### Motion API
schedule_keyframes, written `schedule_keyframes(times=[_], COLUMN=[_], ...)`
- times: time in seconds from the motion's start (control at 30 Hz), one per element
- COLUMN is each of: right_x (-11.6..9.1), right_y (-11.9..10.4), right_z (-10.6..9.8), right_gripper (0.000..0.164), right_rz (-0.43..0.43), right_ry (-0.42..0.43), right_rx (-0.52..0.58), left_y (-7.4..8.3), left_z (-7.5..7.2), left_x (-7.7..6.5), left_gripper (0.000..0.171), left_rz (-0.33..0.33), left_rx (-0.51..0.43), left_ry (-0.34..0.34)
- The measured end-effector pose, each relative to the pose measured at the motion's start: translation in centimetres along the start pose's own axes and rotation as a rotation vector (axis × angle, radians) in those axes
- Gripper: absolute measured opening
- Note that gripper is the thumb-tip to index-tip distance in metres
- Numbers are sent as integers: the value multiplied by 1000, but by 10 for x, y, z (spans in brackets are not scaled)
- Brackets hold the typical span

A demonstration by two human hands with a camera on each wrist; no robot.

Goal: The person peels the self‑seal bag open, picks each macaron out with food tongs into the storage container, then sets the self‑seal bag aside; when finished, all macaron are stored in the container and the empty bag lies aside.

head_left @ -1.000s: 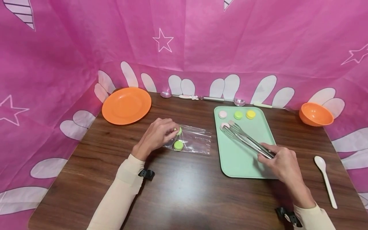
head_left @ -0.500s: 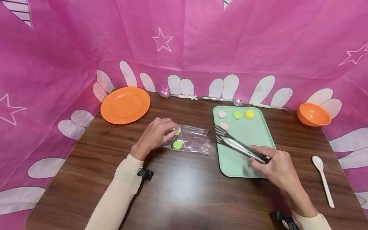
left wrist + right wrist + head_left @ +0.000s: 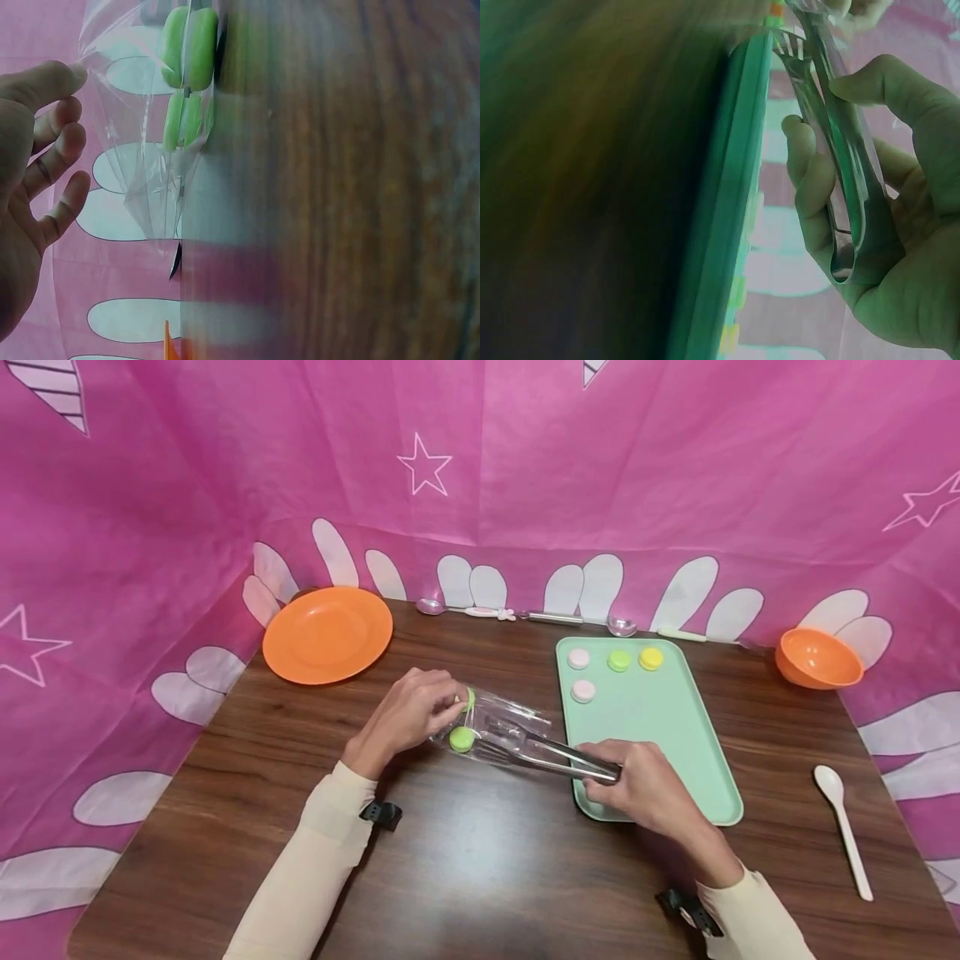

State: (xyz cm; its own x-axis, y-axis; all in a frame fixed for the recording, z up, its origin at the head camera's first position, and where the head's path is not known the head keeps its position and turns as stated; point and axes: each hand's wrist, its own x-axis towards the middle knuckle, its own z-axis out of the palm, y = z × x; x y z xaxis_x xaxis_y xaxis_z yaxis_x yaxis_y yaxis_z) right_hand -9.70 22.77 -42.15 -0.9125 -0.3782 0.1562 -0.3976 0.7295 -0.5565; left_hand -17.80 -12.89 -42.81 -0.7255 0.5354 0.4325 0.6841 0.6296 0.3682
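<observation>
My left hand (image 3: 412, 710) pinches the upper edge of a clear plastic bag (image 3: 525, 711) with thumb and fingertips. Inside the bag lie two light green macarons (image 3: 462, 740); in the left wrist view both macarons (image 3: 190, 49) stand in line behind the film. The right hand (image 3: 645, 781) grips a pair of metal tongs (image 3: 566, 764), its thumb on one arm and fingers curled round the other, as the right wrist view shows. Their slotted ends are spread apart and overlap the bag's right half, close to the nearer macaron. No macaron shows between the ends.
Right of the bag lies a mint green tray (image 3: 675, 718) bearing two pink macarons (image 3: 582, 692), a green macaron (image 3: 618, 660) and a yellow macaron (image 3: 651, 659). An orange plate (image 3: 327, 635), an orange bowl (image 3: 819, 658), a white spoon (image 3: 843, 827) and several utensils along the back surround them.
My right hand has carried the tongs leftward from the pink macaron on the tray to the bag. The left hand stays on the bag's edge, nearly still.
</observation>
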Motion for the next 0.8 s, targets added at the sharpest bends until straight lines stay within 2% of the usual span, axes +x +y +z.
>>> schedule_keyframes(times=[0.2, 0.4, 0.6, 0.8], right_x=[19, 26, 20, 1], right_y=[-13, -20, -22, -18], right_z=[11, 19, 19, 4], right_gripper=[41, 39, 40, 40], right_rz=[-40, -39, -18, -11], right_ry=[-28, -14, -3, 41], right_rx=[-26, -57, -42, -4], left_y=[1, 0, -1, -2], left_z=[1, 2, 1, -1], left_x=[0, 0, 0, -1], left_gripper=[3, 4, 4, 4], left_rz=[-3, 10, 26, 13], left_rx=[-4, 7, 5, 8], left_ry=[-3, 1, 18, 17])
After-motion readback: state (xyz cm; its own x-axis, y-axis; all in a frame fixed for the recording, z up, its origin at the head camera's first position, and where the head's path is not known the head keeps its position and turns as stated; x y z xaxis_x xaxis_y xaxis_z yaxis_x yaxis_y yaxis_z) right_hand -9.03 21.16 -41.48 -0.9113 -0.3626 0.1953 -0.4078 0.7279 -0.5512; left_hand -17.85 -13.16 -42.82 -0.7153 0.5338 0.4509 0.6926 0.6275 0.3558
